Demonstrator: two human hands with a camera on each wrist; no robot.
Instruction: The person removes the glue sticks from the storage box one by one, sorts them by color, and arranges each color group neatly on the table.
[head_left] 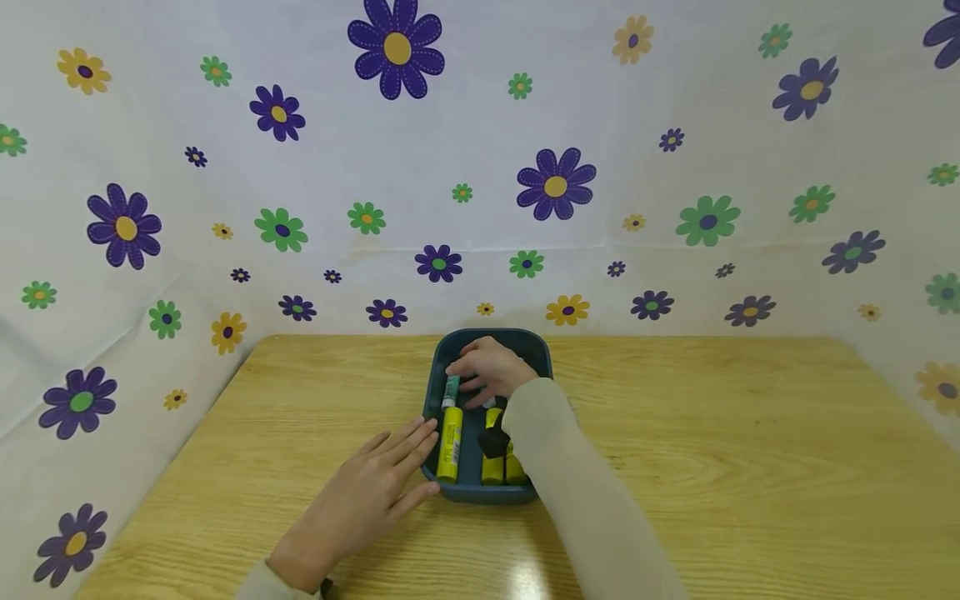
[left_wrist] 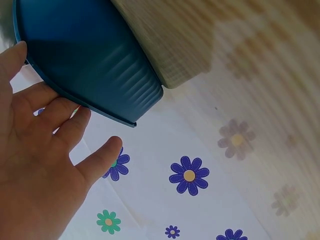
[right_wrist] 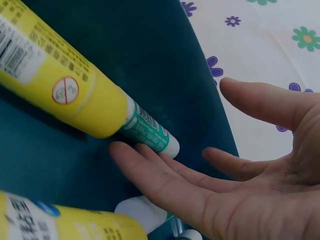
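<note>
A dark blue plastic tray [head_left: 491, 495] stands on the table with yellow glue sticks inside. My left hand [head_left: 363, 492] has its fingers extended against the tray's left rim; in the left wrist view they touch the rim [left_wrist: 55, 89]. My right hand [head_left: 491, 367] is inside the far half of the tray, fingers spread and nothing gripped. Its fingertips lie right beside a small green-and-white glue stick [right_wrist: 150, 131], which lines up end to end with a large yellow glue stick [right_wrist: 65, 75]. Lower in that view, another yellow glue stick [right_wrist: 75, 225] and a white-capped stick [right_wrist: 137, 209] lie partly hidden.
The wooden table [head_left: 712, 467] extends on both sides of the tray. A white cloth with flowers [head_left: 480, 125] hangs behind it and along the sides. My right sleeve [head_left: 577, 483] crosses over the tray's near right corner, covering part of the contents.
</note>
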